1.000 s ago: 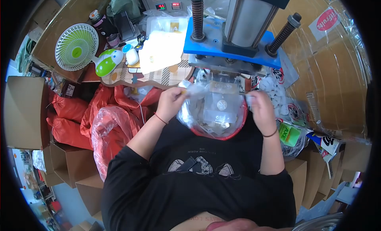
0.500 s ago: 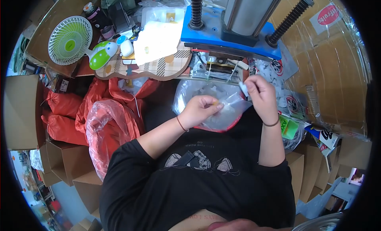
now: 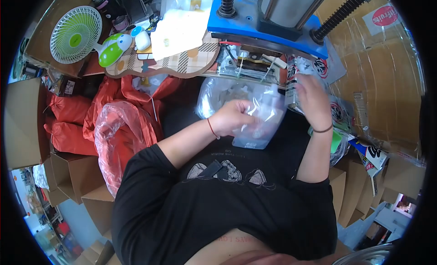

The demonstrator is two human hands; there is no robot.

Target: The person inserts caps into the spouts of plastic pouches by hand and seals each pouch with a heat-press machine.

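Note:
My left hand [image 3: 233, 120] is closed on a clear plastic bag [image 3: 269, 111], thumb and fingers pinching its left side. The bag hangs upright in front of my chest, with small pale print near its bottom edge. To the right, my right hand [image 3: 314, 98] is raised and smeared by motion, its fingers curled. Just left of those fingers is a pale, can-like thing [image 3: 292, 94] with dark print; whether the hand touches it I cannot make out. Behind the left hand, a larger clear bag [image 3: 208, 98] with pale contents lies partly hidden.
A blue press [image 3: 268, 30] stands at the back, with small metal parts [image 3: 252, 60] beneath it. Left on the table are a green-and-white fan [image 3: 76, 37] and white paper [image 3: 182, 37]. Red sacks [image 3: 75, 108] lie at left; a large carton [image 3: 373, 64] rises at right.
The clear bag in my left hand now hangs opened out over my lap. My right hand has moved right, away from the bag; the small white piece at its fingers no longer shows.

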